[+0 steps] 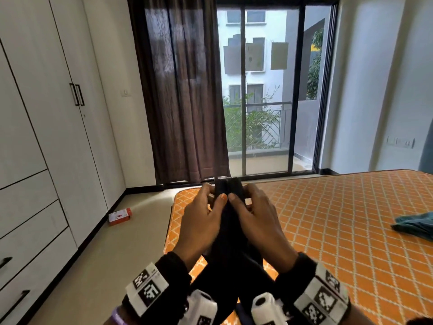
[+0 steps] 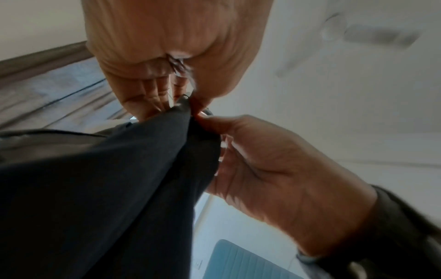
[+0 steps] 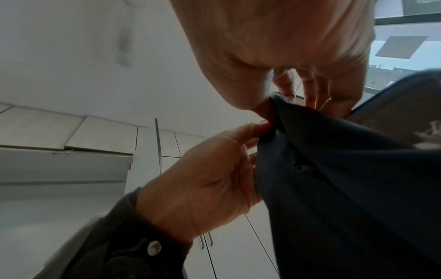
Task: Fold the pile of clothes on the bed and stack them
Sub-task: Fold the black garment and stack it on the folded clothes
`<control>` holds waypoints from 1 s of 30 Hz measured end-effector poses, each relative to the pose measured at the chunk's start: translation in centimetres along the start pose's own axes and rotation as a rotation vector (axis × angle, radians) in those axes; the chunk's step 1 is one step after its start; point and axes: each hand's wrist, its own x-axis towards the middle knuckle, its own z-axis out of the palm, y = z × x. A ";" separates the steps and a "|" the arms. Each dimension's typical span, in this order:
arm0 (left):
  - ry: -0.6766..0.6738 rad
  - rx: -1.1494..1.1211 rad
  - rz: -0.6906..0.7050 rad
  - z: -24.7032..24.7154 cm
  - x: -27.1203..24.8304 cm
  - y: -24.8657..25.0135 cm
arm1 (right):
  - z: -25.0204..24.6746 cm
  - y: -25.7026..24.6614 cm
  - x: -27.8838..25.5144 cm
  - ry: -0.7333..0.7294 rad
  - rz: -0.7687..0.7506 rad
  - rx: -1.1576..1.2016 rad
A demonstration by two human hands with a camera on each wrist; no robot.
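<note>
Your left hand (image 1: pixel 201 221) and right hand (image 1: pixel 259 221) both pinch the top edge of the dark garment (image 1: pixel 230 259), thumbs nearly touching, holding it up over the bed (image 1: pixel 339 219). Match the two corners evenly, then lay it flat before folding.

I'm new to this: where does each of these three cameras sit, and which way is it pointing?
Head: worn on the head, looking forward and down over the bed toward the window; shows the left hand and right hand pinching a dark garment.
Left wrist: on the left wrist, looking up along the palm; the right hand shows opposite.
Right wrist: on the right wrist, looking up along the palm; the left hand shows opposite.
Shared: all three show both hands pinching the garment.
</note>
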 end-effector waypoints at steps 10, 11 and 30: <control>-0.019 -0.103 -0.091 -1.6 -0.6 1.6 | -2.3 -2.0 -1.7 -0.533 -0.073 0.169; 0.000 -0.129 -0.093 -1.9 -0.2 1.4 | -2.6 -2.3 -1.5 -0.586 -0.067 0.231; -0.200 -0.245 0.117 -5.7 1.7 4.2 | -7.8 -10.3 9.0 -0.784 -0.063 -0.186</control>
